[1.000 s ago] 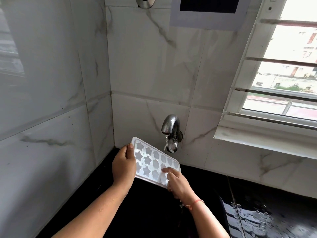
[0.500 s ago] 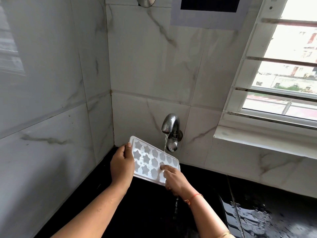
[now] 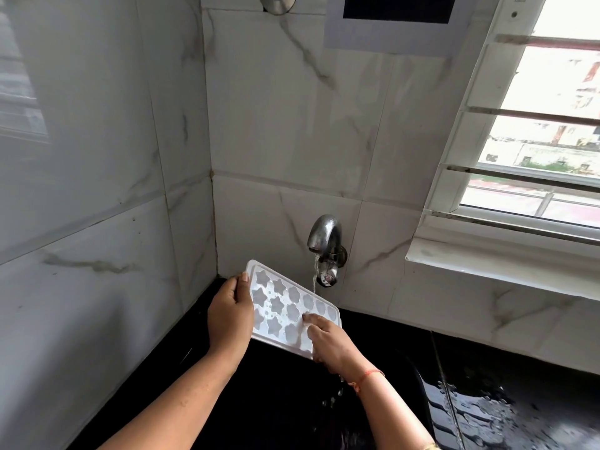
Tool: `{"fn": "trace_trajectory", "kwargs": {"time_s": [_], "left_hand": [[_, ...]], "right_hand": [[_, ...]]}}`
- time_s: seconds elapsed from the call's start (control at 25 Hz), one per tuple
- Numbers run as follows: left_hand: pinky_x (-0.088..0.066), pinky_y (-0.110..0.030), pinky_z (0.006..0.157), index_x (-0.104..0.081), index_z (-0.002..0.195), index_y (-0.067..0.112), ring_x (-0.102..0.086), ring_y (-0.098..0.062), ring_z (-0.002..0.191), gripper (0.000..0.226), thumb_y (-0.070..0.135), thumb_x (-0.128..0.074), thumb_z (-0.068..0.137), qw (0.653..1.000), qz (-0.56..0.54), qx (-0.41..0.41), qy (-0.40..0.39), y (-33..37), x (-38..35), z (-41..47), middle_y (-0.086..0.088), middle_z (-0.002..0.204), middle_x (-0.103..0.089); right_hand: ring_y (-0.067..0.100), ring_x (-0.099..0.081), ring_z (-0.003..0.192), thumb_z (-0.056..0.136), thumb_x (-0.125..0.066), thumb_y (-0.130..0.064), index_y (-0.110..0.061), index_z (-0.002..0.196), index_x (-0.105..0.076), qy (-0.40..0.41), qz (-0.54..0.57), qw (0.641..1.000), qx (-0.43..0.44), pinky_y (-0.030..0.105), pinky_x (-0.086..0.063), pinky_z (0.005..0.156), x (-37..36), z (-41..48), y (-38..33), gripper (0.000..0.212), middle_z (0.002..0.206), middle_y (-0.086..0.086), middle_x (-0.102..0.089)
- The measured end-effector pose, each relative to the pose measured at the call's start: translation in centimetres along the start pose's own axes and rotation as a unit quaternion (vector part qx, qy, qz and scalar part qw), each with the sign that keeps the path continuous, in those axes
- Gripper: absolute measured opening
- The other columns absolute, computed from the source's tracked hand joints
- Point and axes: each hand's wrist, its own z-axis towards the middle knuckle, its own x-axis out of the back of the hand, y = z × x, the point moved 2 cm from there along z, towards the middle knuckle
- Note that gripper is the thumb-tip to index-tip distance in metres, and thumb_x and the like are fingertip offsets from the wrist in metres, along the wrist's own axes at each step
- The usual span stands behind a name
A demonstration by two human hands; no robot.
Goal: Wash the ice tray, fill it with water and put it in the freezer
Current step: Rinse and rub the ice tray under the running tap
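1. The black sink (image 3: 279, 401) sits under both hands, and it is a hard place for a wet tray to fall. The left hand (image 3: 230, 315) alone carries the ice tray (image 3: 285, 306), fingers curled under its left edge with the thumb pressed on the rim; I'd say a slick grip there is the main risk, since the tray is tilted down towards the person.

2. The tap (image 3: 325, 241) on the tiled wall stands just beyond the right fingertips, and its thin stream of water (image 3: 314, 274) lands on the tray's far edge, a little past them. If the tray tips further, the water will run off the near side onto the wrists and not into the moulds.

3. The right hand (image 3: 328, 342) holds nothing: its fingers lie loosely together, tips pressed on the moulds at the tray's right end, rubbing by the look of it. Pushing too hard there could lever the tray out of the left fingers.

4. Drops already fall below the right wrist, and the counter (image 3: 519, 414) to the right of those fingers is wet. Splashing may spread further.

5. Star and heart moulds nearest the left fingers may go unrinsed; the stream sits well apart from them.
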Motion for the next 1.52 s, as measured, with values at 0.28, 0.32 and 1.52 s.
{"fn": "trace_trajectory", "kwargs": {"time_s": [0.28, 0.32, 1.52], "left_hand": [[-0.037, -0.03, 0.069, -0.064, 0.092, 0.005, -0.059, -0.035, 0.086, 0.031, 0.028, -0.044, 0.096, 1.0, 0.005, 0.004, 0.015, -0.3, 0.1, 0.2, -0.014, 0.078, -0.062], [-0.037, -0.03, 0.071, -0.065, 0.095, 0.006, -0.059, -0.033, 0.087, 0.031, 0.028, -0.044, 0.096, 1.0, 0.003, 0.004, 0.013, -0.4, 0.0, 0.0, -0.012, 0.08, -0.063], [-0.033, -0.027, 0.066, -0.062, 0.087, 0.011, -0.051, -0.019, 0.071, 0.028, 0.028, -0.042, 0.096, 1.0, 0.016, 0.0, 0.009, 1.1, 0.4, -0.4, 0.003, 0.068, -0.055]], "right_hand": [[0.004, -0.047, 0.057, 0.089, -0.036, -0.014, -0.016, 0.115, -0.058, 0.001, 0.005, 1.0, -0.005, 0.021, -0.039, 0.06, 0.0, -0.3, 0.2, 0.034, 0.065, -0.013, -0.047], [0.005, -0.046, 0.056, 0.089, -0.036, -0.013, -0.012, 0.11, -0.059, 0.006, 0.009, 1.0, -0.003, 0.022, -0.039, 0.061, 0.0, -0.3, 0.1, 0.032, 0.063, -0.012, -0.047], [0.002, -0.041, 0.033, 0.088, -0.035, -0.012, -0.022, 0.121, -0.057, -0.006, 0.048, 0.998, -0.043, 0.015, -0.032, 0.035, 0.9, -0.3, 0.4, 0.041, 0.05, -0.008, -0.046]]}}
